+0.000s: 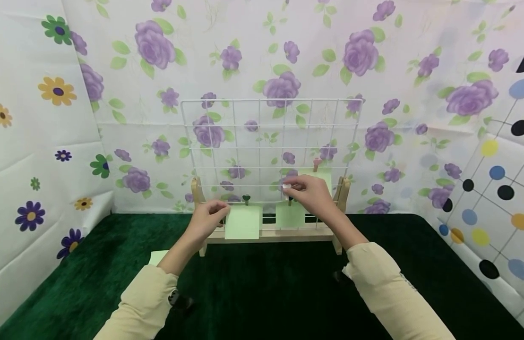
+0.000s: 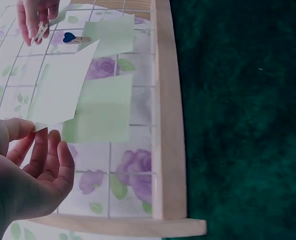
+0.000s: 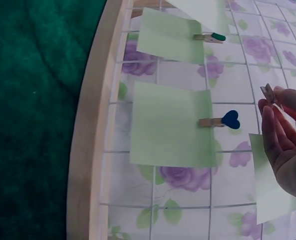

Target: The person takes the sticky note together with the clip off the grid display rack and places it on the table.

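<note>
My left hand (image 1: 206, 221) pinches the edge of a pale green paper sheet (image 2: 63, 90) between thumb and index finger, in front of the white wire grid. Behind it hangs another sheet (image 2: 105, 110); a green-topped clip (image 3: 217, 37) holds it. A small clothespin with a white top (image 1: 287, 187) is pinched in my right hand (image 1: 312, 192), just above a sheet (image 3: 172, 125) fastened by a clip with a dark blue heart (image 3: 231, 120). A further sheet (image 3: 272, 185) hangs behind my right hand, under a pink clip (image 1: 316, 163).
The grid (image 1: 259, 147) stands in a wooden frame (image 1: 272, 239) on a dark green cloth (image 1: 262, 288). Another pale green paper (image 1: 158, 257) lies beside my left forearm. Floral sheeting (image 1: 244, 61) hangs behind the grid, with patterned sheeting at both sides.
</note>
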Action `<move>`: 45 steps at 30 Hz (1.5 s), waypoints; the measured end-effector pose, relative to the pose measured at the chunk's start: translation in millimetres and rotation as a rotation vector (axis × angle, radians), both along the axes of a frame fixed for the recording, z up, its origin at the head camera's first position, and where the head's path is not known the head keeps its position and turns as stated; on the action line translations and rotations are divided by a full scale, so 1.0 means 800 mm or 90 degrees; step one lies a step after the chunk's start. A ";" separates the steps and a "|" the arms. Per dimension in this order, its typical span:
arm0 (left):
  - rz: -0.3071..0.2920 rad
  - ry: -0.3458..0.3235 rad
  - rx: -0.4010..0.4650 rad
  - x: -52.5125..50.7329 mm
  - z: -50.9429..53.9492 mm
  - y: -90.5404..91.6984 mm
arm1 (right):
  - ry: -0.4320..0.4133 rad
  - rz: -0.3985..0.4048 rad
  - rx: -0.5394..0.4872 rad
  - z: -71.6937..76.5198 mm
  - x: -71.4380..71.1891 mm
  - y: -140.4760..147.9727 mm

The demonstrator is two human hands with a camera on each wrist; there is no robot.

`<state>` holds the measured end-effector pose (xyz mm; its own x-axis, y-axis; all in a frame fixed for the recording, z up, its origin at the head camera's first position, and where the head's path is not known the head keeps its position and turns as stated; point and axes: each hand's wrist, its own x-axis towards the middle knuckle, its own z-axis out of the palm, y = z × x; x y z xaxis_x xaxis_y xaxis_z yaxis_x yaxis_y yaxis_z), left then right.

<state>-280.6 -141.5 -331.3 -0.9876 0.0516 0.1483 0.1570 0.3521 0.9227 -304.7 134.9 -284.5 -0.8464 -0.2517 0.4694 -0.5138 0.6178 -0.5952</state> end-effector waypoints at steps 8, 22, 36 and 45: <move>0.022 -0.032 -0.020 0.008 -0.012 -0.021 | -0.004 0.014 0.008 -0.010 0.006 0.007; 0.032 -0.074 -0.047 0.026 -0.038 -0.063 | -0.063 0.029 -0.019 -0.040 0.017 0.025; 0.017 -0.133 -0.122 0.035 -0.069 -0.100 | -0.165 0.019 -0.032 -0.079 0.030 0.075; -0.003 -0.132 -0.152 0.038 -0.076 -0.113 | -0.210 -0.011 -0.022 -0.099 0.036 0.121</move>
<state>-250.4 -232.3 -391.9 -0.9952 0.0655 -0.0729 -0.0235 0.5626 0.8264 -275.7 231.9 -364.1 -0.9582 -0.2245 0.1773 -0.2795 0.6018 -0.7481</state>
